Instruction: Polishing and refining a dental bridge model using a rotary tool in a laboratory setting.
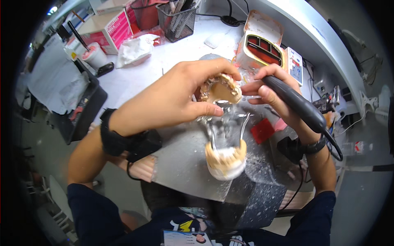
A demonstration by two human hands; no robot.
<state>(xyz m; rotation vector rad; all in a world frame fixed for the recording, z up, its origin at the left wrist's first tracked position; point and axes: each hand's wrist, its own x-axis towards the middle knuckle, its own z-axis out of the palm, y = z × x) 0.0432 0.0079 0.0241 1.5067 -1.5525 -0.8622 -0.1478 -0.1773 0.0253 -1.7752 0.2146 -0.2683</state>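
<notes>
A: Begin at the left hand [176, 92]. Open or closed?

B: Closed. Pinches a tan tooth model [221, 93] between thumb below and fingers above, inner curve of the arch turned to view. Holds it raised, mid-picture.

A: And at the right hand [283, 88]?

B: Part-curled, with gaps between the fingers. Carries a black corded handle [297, 106], slanting down to the right. Reaches fingertips close beside the model's right edge; cannot tell touching from just short. Cannot make out any working tip.

A: Just below?

B: Shows a metal frame [223, 127], blurred, then a second tooth model [225, 164] with a white base, nearer the body. Cannot tell whether joined to the raised one.

A: Farther out?

B: Note a red block [262, 131] right of the frame, pale dust [255, 164] scattered over the grey board [176, 151]. Beyond, find an open tub [262, 51] with dark red inside, a mesh pen cup [177, 24], crumpled tissue [137, 50].

A: Which step, then?

B: Judging by handle and dust, looks like trimming or touching up the raised model. Not certain.

A: Calls for what next?

B: Probably a steady left pinch, a clear sight of the teeth, and a braced, light right grip.
</notes>
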